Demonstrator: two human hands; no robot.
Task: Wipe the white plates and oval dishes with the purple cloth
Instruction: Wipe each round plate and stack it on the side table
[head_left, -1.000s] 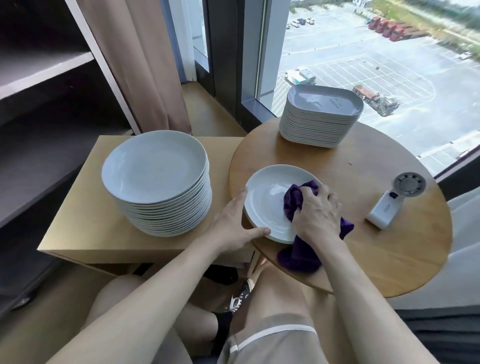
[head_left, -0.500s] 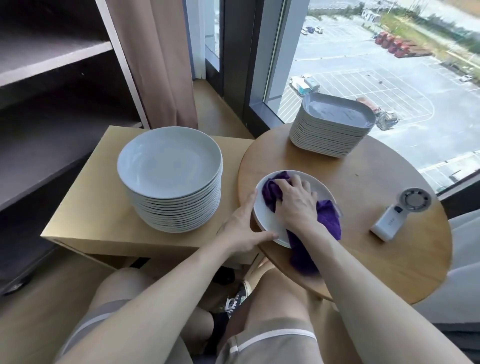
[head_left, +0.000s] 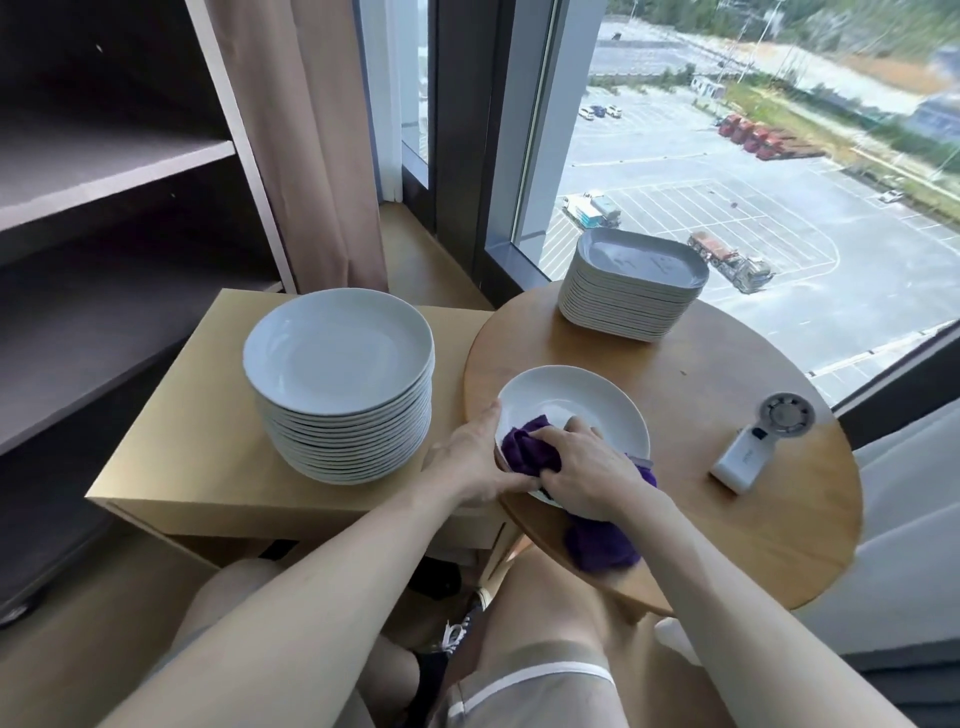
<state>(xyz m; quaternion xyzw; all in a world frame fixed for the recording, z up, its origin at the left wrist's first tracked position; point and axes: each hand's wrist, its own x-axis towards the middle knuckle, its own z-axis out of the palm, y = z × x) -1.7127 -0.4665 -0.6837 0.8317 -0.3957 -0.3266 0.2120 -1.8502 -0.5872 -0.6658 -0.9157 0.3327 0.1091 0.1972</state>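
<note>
Head view: white plate (head_left: 576, 400) lies near-left on the round tabletop (head_left: 727, 364); the purple cloth (head_left: 530, 449), bunched in the right hand (head_left: 587, 470) grip, has swept from its right side to its near-left, while the left hand (head_left: 470, 462), grip wide, braces the left rim, so wiping looks mid-course.

Nowhere any legible text, brand, number or sign. On the handle of the white handheld fan (head_left: 754, 448), at the right side of the table (head_left: 727, 525), only a faint grey mark, too small to read. On the top of the stack of oval dishes (head_left: 631, 291), at the table's far edge, only pale blurred smudges, not decipherable as letters.
</note>
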